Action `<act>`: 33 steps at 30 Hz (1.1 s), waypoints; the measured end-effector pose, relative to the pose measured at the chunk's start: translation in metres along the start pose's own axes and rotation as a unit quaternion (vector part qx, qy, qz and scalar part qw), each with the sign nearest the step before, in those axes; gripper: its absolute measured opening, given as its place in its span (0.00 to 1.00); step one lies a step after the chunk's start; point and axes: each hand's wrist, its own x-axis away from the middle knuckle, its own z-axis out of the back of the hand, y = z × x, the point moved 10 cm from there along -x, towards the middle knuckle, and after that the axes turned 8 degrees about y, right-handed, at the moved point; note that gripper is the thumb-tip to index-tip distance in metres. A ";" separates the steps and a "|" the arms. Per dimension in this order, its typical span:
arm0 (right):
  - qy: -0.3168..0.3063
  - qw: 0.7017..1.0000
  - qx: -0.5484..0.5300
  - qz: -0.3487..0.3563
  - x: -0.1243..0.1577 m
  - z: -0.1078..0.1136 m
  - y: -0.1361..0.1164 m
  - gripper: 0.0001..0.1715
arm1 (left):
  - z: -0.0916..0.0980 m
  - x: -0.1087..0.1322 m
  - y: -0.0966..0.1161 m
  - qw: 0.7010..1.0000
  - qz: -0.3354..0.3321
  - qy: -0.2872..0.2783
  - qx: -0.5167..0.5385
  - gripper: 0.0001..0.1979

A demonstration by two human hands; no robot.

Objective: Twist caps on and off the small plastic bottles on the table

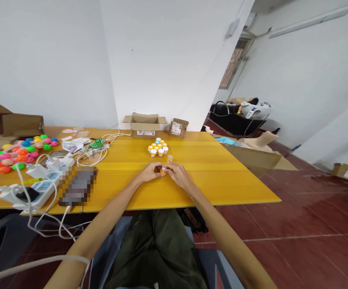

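Over the middle of the yellow table, my left hand (150, 172) and my right hand (178, 175) meet around a small orange-and-white container (163, 171). Fingers of both hands are closed on it from either side, hiding part of it. Just beyond them sits a tight cluster of similar small containers (158, 147), orange and white, one with a blue spot on top. Small clear plastic pieces (170, 158) lie between that cluster and my right hand; their exact kind is too small to tell.
The wooden table (216, 180) ends in front of my lap. An open carton (145, 125) and a smaller box (178, 127) stand against the wall. Leftward are colourful balls (22, 151), a power strip (46, 184) with white cables, and a blurred-out phone (78, 186).
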 end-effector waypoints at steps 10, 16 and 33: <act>0.013 1.000 -0.008 -0.007 0.001 0.000 0.005 0.12 | -0.001 0.000 0.000 1.000 -0.001 -0.006 0.002 0.09; 0.029 0.995 -0.081 -0.050 0.011 0.001 0.012 0.13 | 0.001 0.000 -0.003 1.000 -0.004 0.006 -0.011 0.12; -0.050 0.989 -0.089 -0.107 0.000 -0.013 0.019 0.08 | 0.002 0.000 -0.006 1.000 0.005 0.007 -0.019 0.14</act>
